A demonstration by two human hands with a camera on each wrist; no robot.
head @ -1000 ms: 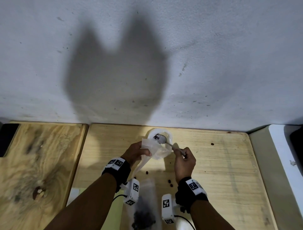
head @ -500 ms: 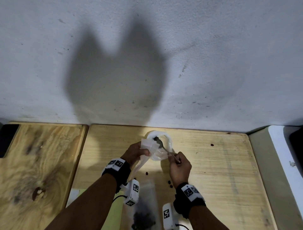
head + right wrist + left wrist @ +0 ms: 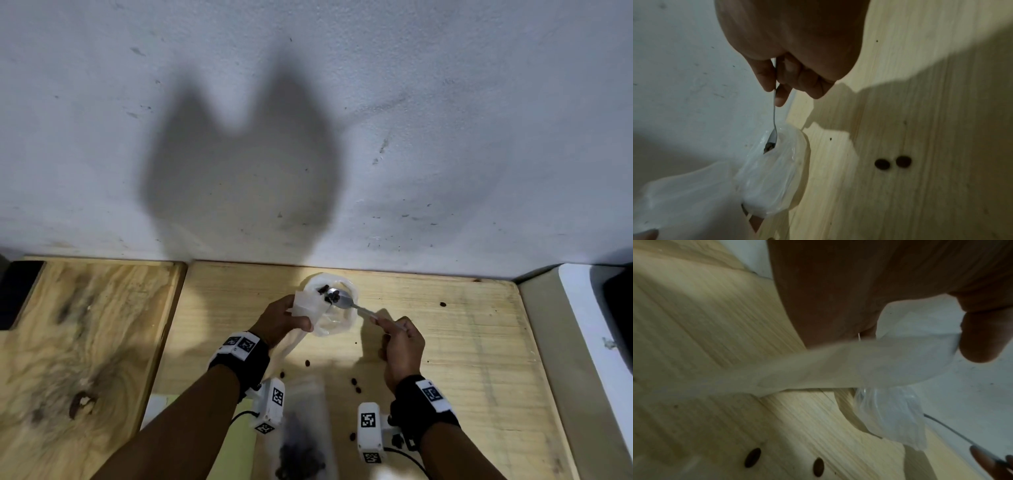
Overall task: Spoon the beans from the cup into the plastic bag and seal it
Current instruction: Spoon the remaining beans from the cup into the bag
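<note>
A clear plastic cup [image 3: 349, 315] stands on the wooden table [image 3: 462, 359] close to the wall. My left hand [image 3: 281, 320] pinches the top of a translucent plastic bag [image 3: 301, 428] beside the cup's rim. The bag trails toward me, with dark beans lying in its lower end. My right hand [image 3: 399, 342] grips the handle of a metal spoon [image 3: 356, 306]. Its bowl sits over the cup with a few beans in it. The right wrist view shows the spoon [image 3: 774, 113] dipping into the cup [image 3: 777, 175]. In the left wrist view my thumb [image 3: 982, 337] presses on the bag [image 3: 818, 369].
Several loose beans [image 3: 356, 385] lie scattered on the table, one off to the right [image 3: 443, 304]. The white wall [image 3: 308, 137] rises just behind the cup. A second wooden board [image 3: 85, 342] adjoins on the left and a grey-white ledge [image 3: 589, 342] on the right.
My right hand has drawn back to the right and the spoon's bowl, grey and bare a second ago, now carries beans over the cup. My left hand keeps its hold on the bag.
</note>
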